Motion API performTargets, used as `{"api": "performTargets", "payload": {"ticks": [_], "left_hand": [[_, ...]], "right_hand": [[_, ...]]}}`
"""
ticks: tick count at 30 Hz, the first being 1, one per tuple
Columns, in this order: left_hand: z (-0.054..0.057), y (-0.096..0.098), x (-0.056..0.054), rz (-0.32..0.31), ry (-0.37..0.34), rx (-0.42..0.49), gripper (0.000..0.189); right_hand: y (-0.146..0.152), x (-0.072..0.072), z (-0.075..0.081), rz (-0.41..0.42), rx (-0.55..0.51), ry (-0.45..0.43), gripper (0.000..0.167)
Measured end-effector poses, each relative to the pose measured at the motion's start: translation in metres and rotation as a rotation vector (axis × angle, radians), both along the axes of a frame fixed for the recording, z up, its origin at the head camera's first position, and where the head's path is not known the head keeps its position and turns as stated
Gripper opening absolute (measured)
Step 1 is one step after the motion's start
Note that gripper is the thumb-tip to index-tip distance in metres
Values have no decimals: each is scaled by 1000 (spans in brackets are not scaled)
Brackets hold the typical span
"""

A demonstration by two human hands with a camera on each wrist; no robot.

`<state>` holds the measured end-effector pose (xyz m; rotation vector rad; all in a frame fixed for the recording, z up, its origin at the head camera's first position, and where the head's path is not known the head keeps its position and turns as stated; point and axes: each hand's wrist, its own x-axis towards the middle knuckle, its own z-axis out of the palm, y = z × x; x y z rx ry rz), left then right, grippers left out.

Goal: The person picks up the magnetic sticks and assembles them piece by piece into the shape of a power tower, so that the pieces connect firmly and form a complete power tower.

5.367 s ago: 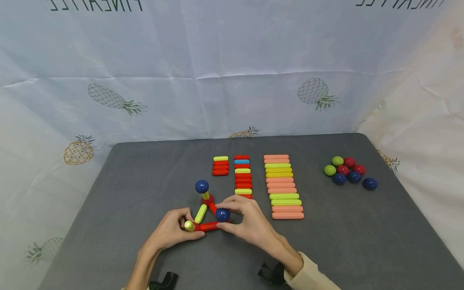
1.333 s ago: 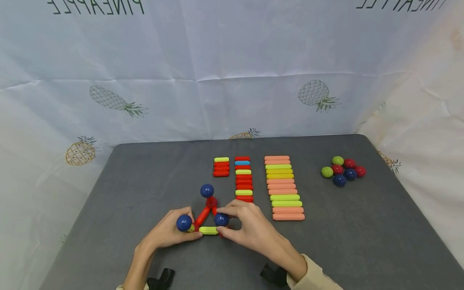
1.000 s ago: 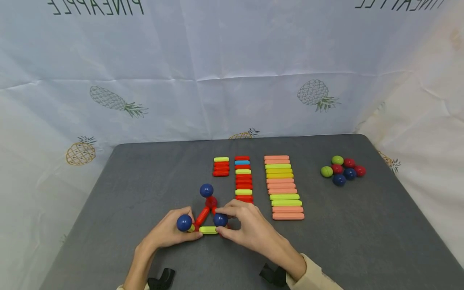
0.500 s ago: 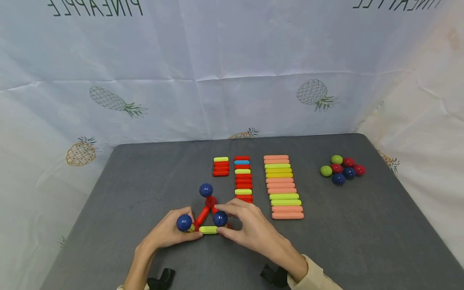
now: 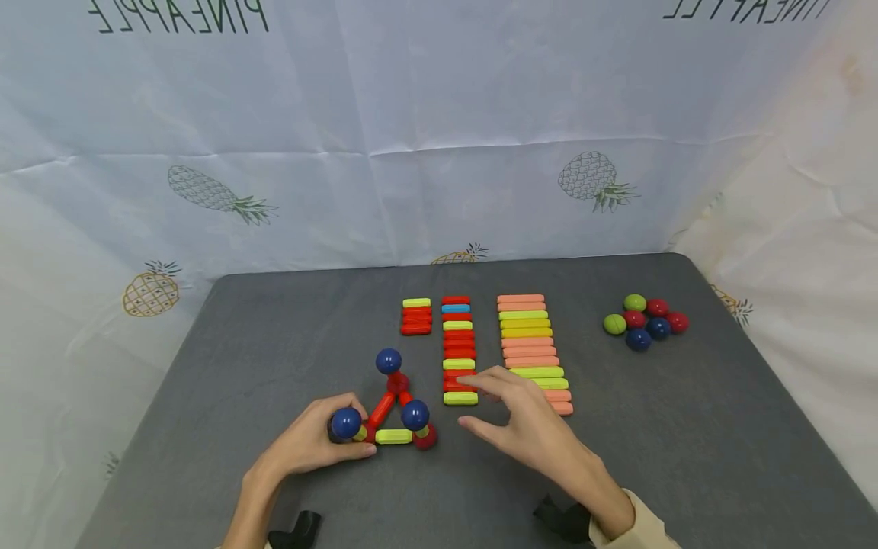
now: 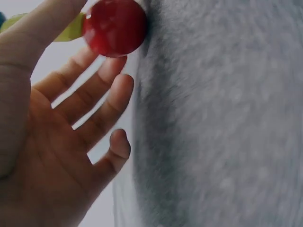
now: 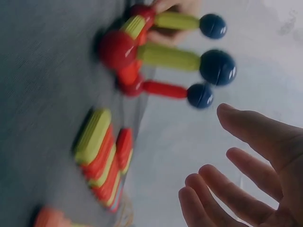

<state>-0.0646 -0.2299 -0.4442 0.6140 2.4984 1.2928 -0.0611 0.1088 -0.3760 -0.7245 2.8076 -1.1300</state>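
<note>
A magnetic stick-and-ball frame [image 5: 394,436] stands on the dark table before me. Its triangular base joins red balls [image 7: 117,49] with two red rods and one yellow-green rod. Three uprights rise from it, two yellow-green and one red [image 7: 165,90], each topped by a blue ball [image 5: 414,415]. My left hand [image 5: 317,436] holds the front left corner, thumb and fingers around a red ball [image 6: 116,27]. My right hand [image 5: 531,427] is apart from the frame, fingers spread with nothing in them, over the sticks to the right.
Short rods [image 5: 416,313] lie in a small row behind the frame. Beside them is a longer row of red, yellow-green and blue rods [image 5: 459,343]. Further right lie longer salmon and yellow rods [image 5: 528,351]. Loose green, red and blue balls [image 5: 638,340] cluster at the right.
My right hand has let go of the blue ball at the front right and moved right. Since the oldest frame, the frame has been turned and the bare left upright has gained a blue ball.
</note>
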Motion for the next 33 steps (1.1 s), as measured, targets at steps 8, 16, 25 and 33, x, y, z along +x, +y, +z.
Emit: {"api": "performTargets", "payload": {"ticks": [8, 16, 25, 33], "left_hand": [[15, -5, 11, 81, 109, -1, 31], [19, -3, 15, 80, 159, 16, 22], [17, -3, 15, 59, 183, 53, 17], [17, -3, 15, 63, 183, 44, 16]], "right_hand": [[36, -3, -14, -107, 119, 98, 38], [55, -5, -30, -184, 289, 112, 33], [60, -7, -37, -211, 341, 39, 31], [59, -8, -42, -185, 392, 30, 30]]}}
